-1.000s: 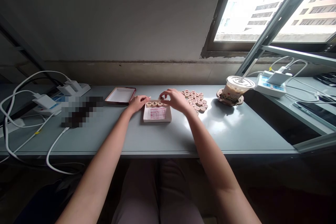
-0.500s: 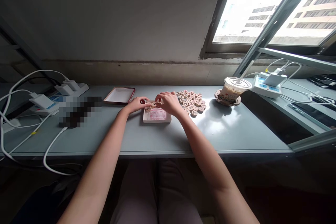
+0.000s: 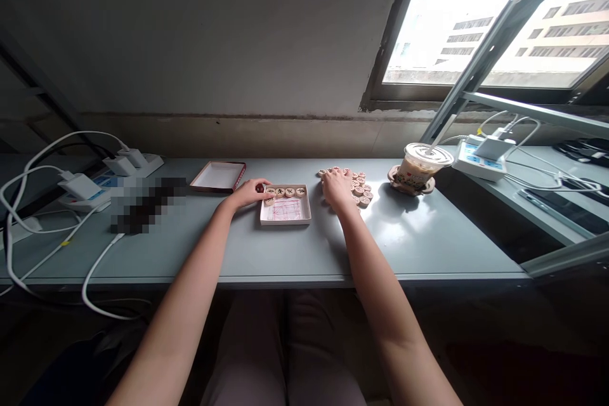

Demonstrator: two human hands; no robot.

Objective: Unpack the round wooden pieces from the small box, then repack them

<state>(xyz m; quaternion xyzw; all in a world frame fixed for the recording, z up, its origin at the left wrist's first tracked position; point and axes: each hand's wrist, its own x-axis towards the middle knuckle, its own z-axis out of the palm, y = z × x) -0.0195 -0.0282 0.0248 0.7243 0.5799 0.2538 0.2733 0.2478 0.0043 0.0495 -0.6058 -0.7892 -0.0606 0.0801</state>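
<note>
A shallow white box (image 3: 285, 222) sits on the desk, with a row of round wooden Chinese chess pieces (image 3: 290, 192) along its far side and one more piece at the left. Red lines mark the paper on its bottom. My left hand (image 3: 248, 193) is closed around the box's far left corner, its thumb beside the leftmost pieces. To the right of the box lies a cluster of loose Chinese chess pieces (image 3: 365, 194). My right hand (image 3: 337, 188) rests over the left part of this cluster, fingers bent downward. Its fingertips are hidden, so any piece in them cannot be seen.
The box lid (image 3: 217, 175) lies upturned at the back left. A drink cup (image 3: 419, 168) with a straw stands in a cardboard holder at right. Power strips with white cables (image 3: 78, 187) occupy the left side; another power strip (image 3: 480, 162) is at the right. The desk's front edge (image 3: 295, 280) runs below my forearms.
My right hand has left the box and moved right onto the loose pieces. The row of pieces in the box is now uncovered. My left hand stays at the box corner.
</note>
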